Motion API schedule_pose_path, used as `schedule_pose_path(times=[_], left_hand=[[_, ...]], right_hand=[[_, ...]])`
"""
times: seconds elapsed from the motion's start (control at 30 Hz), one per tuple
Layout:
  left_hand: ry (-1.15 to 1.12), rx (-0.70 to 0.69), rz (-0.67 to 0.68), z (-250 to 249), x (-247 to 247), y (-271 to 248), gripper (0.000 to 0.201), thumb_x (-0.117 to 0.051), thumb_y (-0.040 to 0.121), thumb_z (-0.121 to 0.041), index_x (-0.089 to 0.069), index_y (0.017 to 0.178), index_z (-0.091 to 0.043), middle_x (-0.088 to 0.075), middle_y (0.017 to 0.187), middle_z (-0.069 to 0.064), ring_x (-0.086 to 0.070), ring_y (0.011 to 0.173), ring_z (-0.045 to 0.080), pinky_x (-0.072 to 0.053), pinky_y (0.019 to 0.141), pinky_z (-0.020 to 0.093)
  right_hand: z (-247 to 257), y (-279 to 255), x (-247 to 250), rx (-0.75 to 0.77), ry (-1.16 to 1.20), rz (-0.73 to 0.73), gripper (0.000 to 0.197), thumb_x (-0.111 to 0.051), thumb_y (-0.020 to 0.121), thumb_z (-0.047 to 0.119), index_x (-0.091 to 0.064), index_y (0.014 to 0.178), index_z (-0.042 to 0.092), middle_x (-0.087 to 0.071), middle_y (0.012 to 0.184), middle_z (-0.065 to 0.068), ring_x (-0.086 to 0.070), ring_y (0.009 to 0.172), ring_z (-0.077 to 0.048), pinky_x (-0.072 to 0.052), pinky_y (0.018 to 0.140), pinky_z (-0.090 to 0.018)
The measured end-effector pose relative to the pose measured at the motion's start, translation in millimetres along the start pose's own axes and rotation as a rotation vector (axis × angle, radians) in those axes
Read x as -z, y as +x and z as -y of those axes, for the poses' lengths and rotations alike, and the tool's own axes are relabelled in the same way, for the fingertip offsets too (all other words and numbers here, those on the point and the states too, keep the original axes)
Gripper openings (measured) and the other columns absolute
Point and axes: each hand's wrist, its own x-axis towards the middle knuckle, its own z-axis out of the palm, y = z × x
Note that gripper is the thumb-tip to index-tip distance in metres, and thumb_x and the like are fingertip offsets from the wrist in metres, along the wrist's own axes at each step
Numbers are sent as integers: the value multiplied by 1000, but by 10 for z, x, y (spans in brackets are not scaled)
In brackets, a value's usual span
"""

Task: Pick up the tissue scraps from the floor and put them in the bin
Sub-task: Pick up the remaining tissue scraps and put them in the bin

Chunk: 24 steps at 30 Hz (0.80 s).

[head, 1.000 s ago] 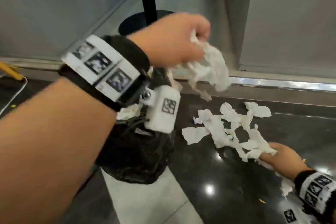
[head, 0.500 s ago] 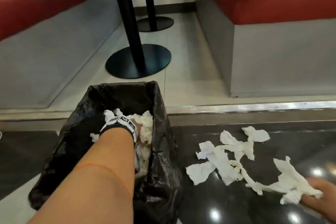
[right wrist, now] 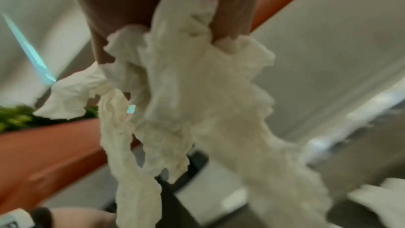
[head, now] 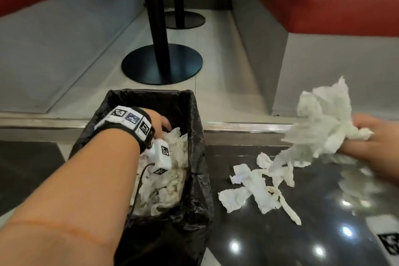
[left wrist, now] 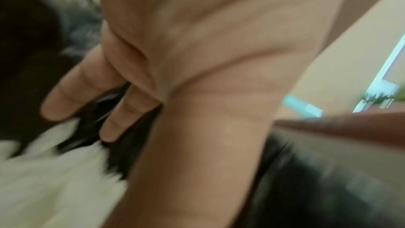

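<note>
White tissue wad (head: 321, 123) hangs gripped in our right hand (head: 371, 134), right of the bin (head: 194, 114); our left hand (head: 158, 123), fingers relaxed, occupies its opening.

Bare forearms, black wristband (head: 138, 124) with square markers, white wrist camera (head: 160, 155)
</note>
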Motion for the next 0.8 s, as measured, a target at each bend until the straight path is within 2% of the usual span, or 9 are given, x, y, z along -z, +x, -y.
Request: schedule_pose_path(times=[0.07,0.1,0.2,0.27,0.33,0.43,0.57,0.63,0.8], left_hand=[[-126,16,-184,81,268,-283,66,-75,72,-42,-48,132,-32,-55,134,0,-52,118,21,-40,91,26],[-215,14,-306,119,343,-446,62,-75,72,-43,-51,129,-32,-55,133,1,-51,120,23,-39,92,29],[-491,70,-693,328,256,-863,36,-68,80,-36,-58,114,-27,-58,123,7,-54,113,29,-39,85,31],[-637,95,-874,453,129,-1106,24,-64,81,-29,-59,104,-27,-59,118,10,-56,102,31,-42,83,35],[-730,143,-886,549,-24,-1241,20,-60,81,-20,-59,99,-26,-60,113,11,-56,89,29,-41,75,33],[-781,145,-830,540,-67,-1364,23,-54,82,-14,-59,103,-22,-60,116,11,-56,93,30,-38,74,31],[-779,48,-876,332,65,-1350,24,-52,81,-13,-58,104,-20,-58,114,12,-51,85,27,-39,74,33],[-759,12,-893,143,94,-1279,24,-51,81,-14,-56,104,-20,-57,116,12,-55,93,30,-40,77,33],[-572,-188,-853,-746,130,-1205,21,-51,84,-14,-56,104,-17,-60,104,8,-54,98,28,-38,76,32]], right_hand=[[571,89,-36,134,93,11,50,-78,51,61,-70,80,22,-72,68,2,-65,57,-11,-49,53,-26],[797,162,-66,205,162,4,59,-80,49,56,-68,85,12,-70,66,-5,-63,56,-17,-47,56,-33],[1405,460,-430,292,323,89,32,-73,71,27,-64,88,2,-58,68,-15,-50,53,-23,-37,50,-34],[1721,662,-870,297,228,112,23,-71,78,24,-67,94,8,-70,81,-6,-63,66,-19,-55,58,-31],[1860,859,-1341,282,-4,155,26,-70,79,30,-66,97,12,-71,93,-2,-67,85,-19,-56,79,-36],[1886,926,-1968,181,-373,306,54,-68,79,38,-51,122,10,-59,110,-2,-57,102,-22,-44,78,-29],[1797,1037,-2187,110,-518,377,93,-68,67,60,-29,143,22,-40,144,-13,-42,129,-32,-39,105,-45],[1739,1106,-1999,135,-453,337,88,-69,67,56,-35,140,22,-49,135,-9,-51,121,-29,-46,99,-42],[1029,1088,-1061,42,-278,226,35,-64,85,25,-56,117,14,-59,100,-5,-59,83,-19,-55,68,-35]])
